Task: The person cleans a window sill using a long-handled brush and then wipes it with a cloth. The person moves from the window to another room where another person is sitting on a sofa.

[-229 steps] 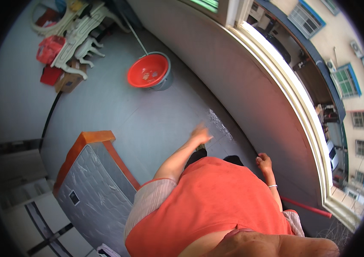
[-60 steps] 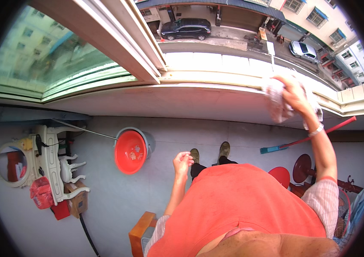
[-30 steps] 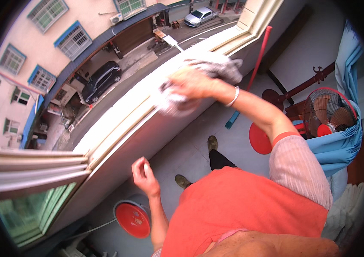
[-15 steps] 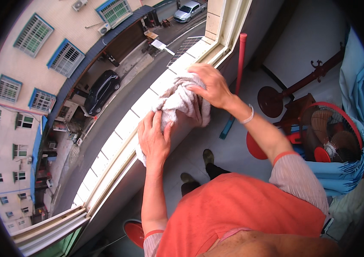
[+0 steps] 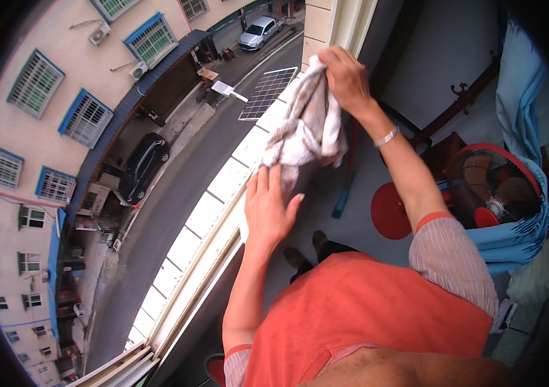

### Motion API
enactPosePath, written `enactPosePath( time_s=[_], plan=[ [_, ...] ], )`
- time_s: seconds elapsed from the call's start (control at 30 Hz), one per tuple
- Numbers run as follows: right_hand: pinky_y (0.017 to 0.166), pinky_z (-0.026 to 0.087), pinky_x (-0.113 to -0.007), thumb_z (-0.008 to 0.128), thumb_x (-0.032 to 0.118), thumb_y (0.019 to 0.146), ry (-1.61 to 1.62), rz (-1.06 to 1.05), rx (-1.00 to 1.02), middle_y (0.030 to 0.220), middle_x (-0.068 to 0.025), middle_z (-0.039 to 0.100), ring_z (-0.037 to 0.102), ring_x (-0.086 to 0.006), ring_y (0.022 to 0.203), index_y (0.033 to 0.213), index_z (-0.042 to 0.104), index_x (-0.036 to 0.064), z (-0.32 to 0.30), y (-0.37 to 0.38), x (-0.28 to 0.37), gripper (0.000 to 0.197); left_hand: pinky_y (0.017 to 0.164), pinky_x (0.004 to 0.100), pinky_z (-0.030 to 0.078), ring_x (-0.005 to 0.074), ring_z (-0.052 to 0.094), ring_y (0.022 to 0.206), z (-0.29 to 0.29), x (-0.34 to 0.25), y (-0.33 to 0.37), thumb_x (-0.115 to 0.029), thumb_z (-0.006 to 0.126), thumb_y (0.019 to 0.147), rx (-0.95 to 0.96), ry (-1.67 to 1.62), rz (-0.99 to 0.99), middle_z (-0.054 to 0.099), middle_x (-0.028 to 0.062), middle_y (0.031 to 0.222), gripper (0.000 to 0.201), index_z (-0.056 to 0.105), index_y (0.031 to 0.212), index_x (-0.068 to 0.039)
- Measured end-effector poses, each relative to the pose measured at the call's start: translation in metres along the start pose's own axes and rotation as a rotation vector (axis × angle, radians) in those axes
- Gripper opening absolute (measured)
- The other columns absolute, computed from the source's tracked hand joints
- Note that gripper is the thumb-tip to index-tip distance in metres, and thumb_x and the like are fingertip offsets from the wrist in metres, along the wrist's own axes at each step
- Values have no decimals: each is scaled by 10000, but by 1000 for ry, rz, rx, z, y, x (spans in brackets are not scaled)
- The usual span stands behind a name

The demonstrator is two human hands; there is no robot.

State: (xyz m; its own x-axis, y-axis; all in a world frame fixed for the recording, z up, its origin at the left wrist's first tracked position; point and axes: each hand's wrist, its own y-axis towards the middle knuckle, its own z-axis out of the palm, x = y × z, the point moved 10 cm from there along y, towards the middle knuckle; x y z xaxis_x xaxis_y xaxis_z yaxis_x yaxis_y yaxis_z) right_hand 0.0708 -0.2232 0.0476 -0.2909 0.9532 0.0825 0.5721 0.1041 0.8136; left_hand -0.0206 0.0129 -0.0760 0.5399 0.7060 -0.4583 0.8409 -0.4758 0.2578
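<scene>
A crumpled whitish cloth [image 5: 305, 132] with grey-brown stains lies over the window sill, partly hanging on the room side. At its far end my right hand [image 5: 346, 80] pinches a corner and holds it raised beside the window frame [image 5: 352, 22]. My left hand [image 5: 266, 209] rests at the cloth's near end, fingers stretched out flat with the thumb apart, touching its edge. Beneath that hand runs the pale sliding-window track [image 5: 213, 248], and beyond it the white-tiled outer ledge [image 5: 187, 242].
Outside, far below, are a street [image 5: 168, 174], a dark car [image 5: 143, 166] and a silver pickup [image 5: 260, 32]. Indoors on the right stand a red fan [image 5: 497, 187] and a blue fringed cloth [image 5: 516, 242]. A blue-ended broom [image 5: 341, 203] leans by the wall.
My right hand has moved up and away, stretching the bunched cloth along the sill. My left hand has shifted right and a little farther off. The whole view has turned slightly.
</scene>
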Motion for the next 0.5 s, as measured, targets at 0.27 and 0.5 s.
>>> enactPosePath(
  time_s=[0.27, 0.5],
  plan=[
    [952, 513, -416, 585, 52, 872, -162, 1, 538, 1122, -137, 633, 596, -336, 1077, 980, 653, 17, 53, -54, 32, 133, 1101, 475, 429, 421, 510, 1298, 6, 4, 25, -336, 812, 831, 110, -120, -3, 530, 239, 1424, 799, 463, 1481, -31],
    [907, 411, -359, 625, 194, 879, -789, -383, 887, 1020, -119, 673, 583, -231, 1010, 1012, 683, 19, 123, -82, -28, 228, 1120, 492, 410, 446, 467, 1344, 10, -9, 29, -335, 807, 835, 120, -80, 17, 484, 255, 1475, 788, 464, 1483, -47]
  ],
)
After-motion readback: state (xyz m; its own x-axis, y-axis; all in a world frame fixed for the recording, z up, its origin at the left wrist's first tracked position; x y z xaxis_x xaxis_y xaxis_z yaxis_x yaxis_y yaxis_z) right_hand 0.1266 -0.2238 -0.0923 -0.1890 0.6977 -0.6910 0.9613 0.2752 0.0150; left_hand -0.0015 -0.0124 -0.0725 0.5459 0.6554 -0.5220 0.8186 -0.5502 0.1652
